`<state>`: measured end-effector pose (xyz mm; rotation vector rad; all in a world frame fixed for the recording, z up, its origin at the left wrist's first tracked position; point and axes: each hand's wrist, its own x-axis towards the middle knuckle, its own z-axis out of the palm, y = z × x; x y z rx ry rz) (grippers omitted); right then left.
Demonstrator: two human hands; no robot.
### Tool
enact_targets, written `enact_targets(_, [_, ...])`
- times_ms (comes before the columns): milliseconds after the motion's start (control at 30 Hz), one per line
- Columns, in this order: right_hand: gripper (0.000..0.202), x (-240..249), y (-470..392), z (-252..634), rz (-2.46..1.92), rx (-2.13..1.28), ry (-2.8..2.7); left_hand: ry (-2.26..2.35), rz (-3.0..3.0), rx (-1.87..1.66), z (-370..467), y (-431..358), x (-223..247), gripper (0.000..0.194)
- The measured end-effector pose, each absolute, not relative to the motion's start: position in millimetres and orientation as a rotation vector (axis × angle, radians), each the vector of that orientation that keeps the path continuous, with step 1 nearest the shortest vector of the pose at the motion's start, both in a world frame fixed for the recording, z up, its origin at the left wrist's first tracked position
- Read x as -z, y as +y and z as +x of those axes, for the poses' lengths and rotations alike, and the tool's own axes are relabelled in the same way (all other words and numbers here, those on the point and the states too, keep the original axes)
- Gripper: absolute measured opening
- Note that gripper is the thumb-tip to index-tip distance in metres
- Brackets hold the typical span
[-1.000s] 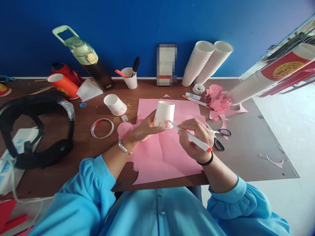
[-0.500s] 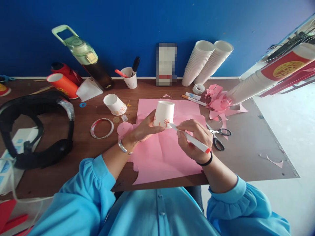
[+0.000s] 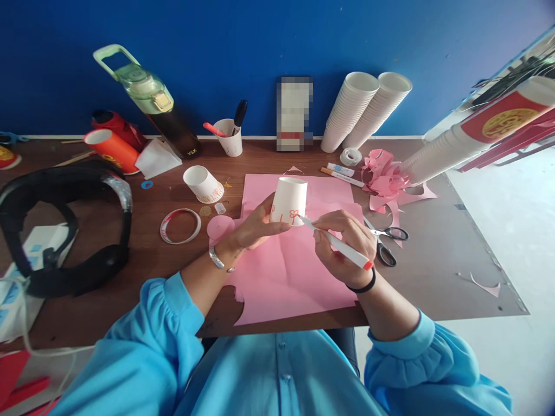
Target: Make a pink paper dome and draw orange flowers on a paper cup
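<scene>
A white paper cup (image 3: 289, 195) is held upside down over pink paper (image 3: 286, 271), with my left hand (image 3: 258, 224) closed around its left side and lower edge. Orange-red flower outlines and short stem lines run along the cup's wide rim. In a writing grip, my right hand (image 3: 344, 242) is closed on a white marker (image 3: 344, 248) with a red end. Its tip is at or very close to the drawn flower; contact I cannot tell. Left of the pink sheets stands another paper cup (image 3: 202, 184), also bearing orange drawings.
Scissors (image 3: 385, 240) and pink scraps (image 3: 385, 173) lie to the right, beside capped markers (image 3: 342, 173). Cup stacks (image 3: 351, 110), a pen cup (image 3: 229, 138) and a bottle (image 3: 151, 98) line the wall. On the left are a tape roll (image 3: 180, 226) and a black headset (image 3: 104, 260).
The marker tip has shifted slightly right, and the orange-red flower lines look a little fuller. My left hand and the cup are nearly unmoved.
</scene>
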<state>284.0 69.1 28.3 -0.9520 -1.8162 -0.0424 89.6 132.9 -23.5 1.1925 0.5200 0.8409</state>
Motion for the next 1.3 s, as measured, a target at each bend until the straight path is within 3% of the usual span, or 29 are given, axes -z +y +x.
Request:
enact_targets(733, [0.020,-29.7,65.9,282.6,-0.949,-0.001,-1.851,0.561,1.221,-0.853,90.5,132.1,20.6,0.049])
enact_targets(933, [0.020,-19.7,65.5,289.1,-0.840,-0.151,-1.708,0.488,1.204,-0.842,90.4,132.0,23.6,0.053])
enact_targets(1067, [0.035,-15.6,70.1,292.1,-0.886,-0.254,-1.603,0.413,1.091,-0.840,90.6,132.6,27.7,0.065])
enact_targets(1200, [0.076,-19.6,78.8,292.3,-0.925,-0.319,-1.789,0.431,0.994,-0.803,90.5,130.8,24.5,0.065])
enact_targets(1300, [0.085,-19.6,83.7,292.2,-0.960,-0.318,-1.906,0.424,0.967,-0.781,90.3,129.4,21.5,0.065])
